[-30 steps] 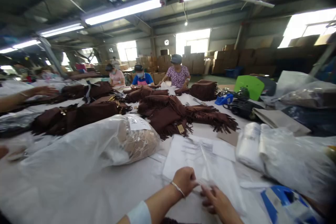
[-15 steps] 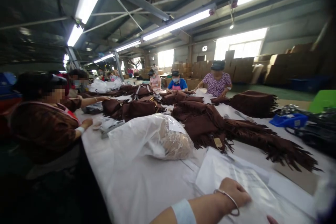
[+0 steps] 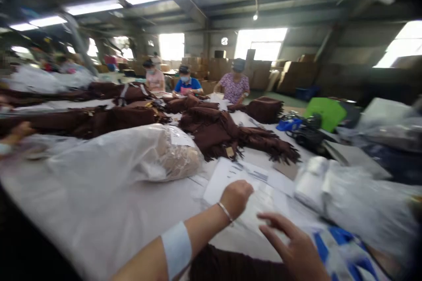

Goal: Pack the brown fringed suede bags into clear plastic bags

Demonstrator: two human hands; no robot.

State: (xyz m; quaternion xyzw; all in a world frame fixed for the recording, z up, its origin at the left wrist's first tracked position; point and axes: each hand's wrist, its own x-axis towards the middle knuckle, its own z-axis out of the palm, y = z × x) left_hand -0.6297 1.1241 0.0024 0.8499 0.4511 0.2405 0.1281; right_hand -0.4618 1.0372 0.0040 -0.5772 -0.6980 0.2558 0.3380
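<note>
My left hand (image 3: 235, 199), with a bangle on its wrist and a pale band on its forearm, lies on a clear plastic bag (image 3: 267, 199), its fingers hidden. That bag lies over a printed white paper sheet (image 3: 231, 175). My right hand (image 3: 290, 243) hovers at the bag's near edge, fingers spread, holding nothing. Dark brown fabric (image 3: 220, 265) lies just below my hands. Blue-and-white packaging (image 3: 339, 250) sits right of my right hand. Beyond the paper are a white bag with beige lace (image 3: 178, 158) and brown fringed suede pieces (image 3: 214, 136).
White plastic bundles (image 3: 359, 202) fill the table's right side, beyond a blue dispenser (image 3: 286, 125) and a green board (image 3: 325, 112). A co-worker's hand (image 3: 20, 131) reaches in at left. Several seated people work along the long white table (image 3: 108, 202). Cardboard cartons stand behind them.
My right hand has let go of the plastic and its fingers have spread apart. My left hand has moved farther up the bag. The view has tilted and swung back after turning right.
</note>
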